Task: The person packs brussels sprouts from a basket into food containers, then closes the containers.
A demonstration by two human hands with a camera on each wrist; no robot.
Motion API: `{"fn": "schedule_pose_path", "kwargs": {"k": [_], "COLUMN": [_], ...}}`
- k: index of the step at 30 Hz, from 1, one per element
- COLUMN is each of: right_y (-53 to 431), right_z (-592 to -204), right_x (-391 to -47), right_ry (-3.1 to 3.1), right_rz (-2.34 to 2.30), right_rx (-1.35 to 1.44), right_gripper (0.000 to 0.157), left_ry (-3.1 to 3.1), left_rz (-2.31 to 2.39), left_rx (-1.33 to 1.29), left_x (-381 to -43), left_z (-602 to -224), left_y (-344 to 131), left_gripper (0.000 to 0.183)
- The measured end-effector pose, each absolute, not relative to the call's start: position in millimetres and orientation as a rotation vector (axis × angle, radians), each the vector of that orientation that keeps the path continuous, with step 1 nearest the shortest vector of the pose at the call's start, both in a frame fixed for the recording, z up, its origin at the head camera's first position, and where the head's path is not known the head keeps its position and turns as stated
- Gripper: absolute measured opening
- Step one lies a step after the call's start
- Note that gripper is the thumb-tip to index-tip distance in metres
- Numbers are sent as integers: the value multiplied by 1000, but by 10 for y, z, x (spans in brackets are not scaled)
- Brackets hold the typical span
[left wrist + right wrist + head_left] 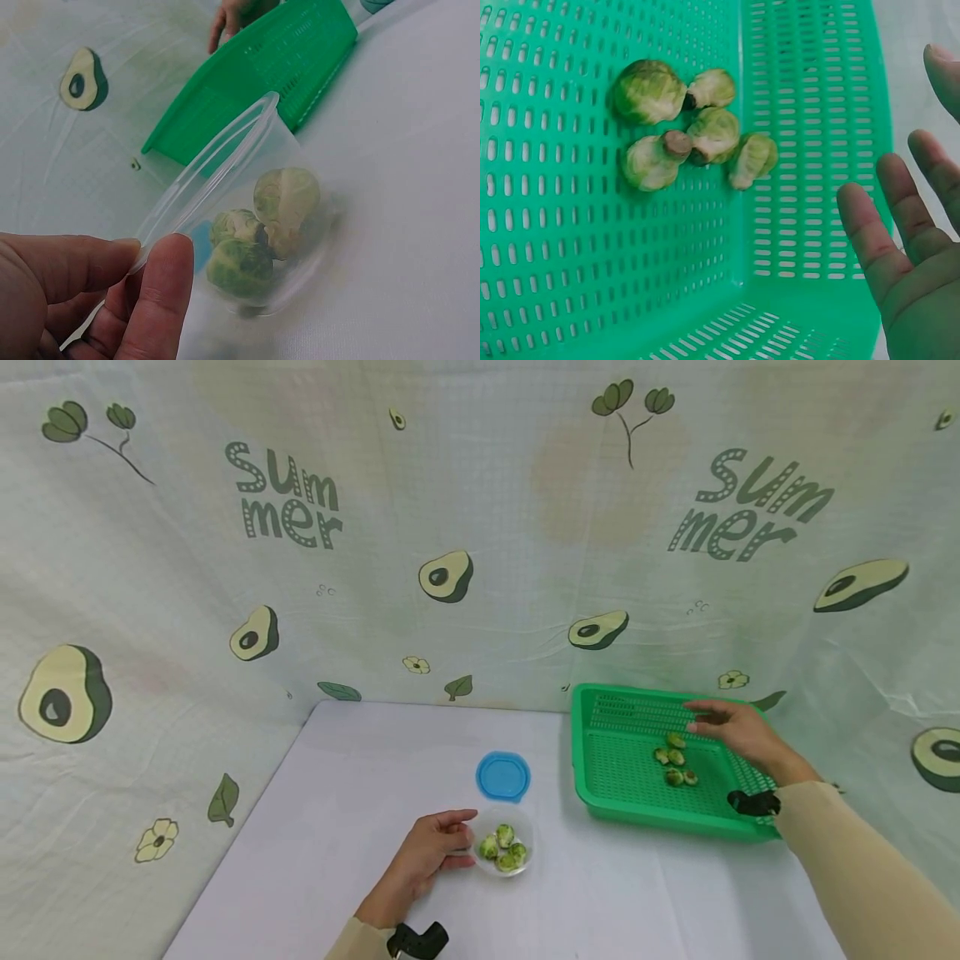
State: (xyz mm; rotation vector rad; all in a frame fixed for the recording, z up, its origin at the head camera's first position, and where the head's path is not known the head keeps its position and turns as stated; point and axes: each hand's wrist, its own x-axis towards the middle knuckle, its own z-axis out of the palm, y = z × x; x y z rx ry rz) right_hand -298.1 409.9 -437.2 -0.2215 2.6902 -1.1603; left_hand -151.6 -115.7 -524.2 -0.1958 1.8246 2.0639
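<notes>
My left hand (435,850) pinches the rim of a clear plastic bowl (300,146) between thumb and fingers. Inside the bowl lie several green Brussels sprouts (506,836), and their shapes show through its wall in the left wrist view. Over the green basket (622,810), near its far right side, my right hand (738,739) hovers with nothing held. Its fingers look spread and loosely extended in the right wrist view. Several more Brussels sprouts (649,91) sit bunched together on the perforated basket floor, apart from the right hand.
A blue round lid (503,777) lies flat on the white table (360,777), just behind the bowl. The basket stands at the table's back right, close to the hanging avocado-print cloth (487,635). That cloth also rises along the left and right sides.
</notes>
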Motion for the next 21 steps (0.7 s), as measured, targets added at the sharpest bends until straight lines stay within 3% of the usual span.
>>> {"fn": "schedule_pose_path", "kwargs": {"k": [9,21], "right_y": [4165,4140], "right_z": [-4485,-4573], "right_x": [-3026,-3061], "right_ry": [2674,2671], "right_rz": [-1134,-1064], "right_rx": [-249,-321], "right_gripper": [72,60], "left_ry": [1820,1817], "left_rz": [2066,2064], "left_rx": [-214,-220], "left_x": [-1497,-1511], "left_z": [-5209,-5216], "left_y": [-1154,-1134], "left_gripper": [50,49]}}
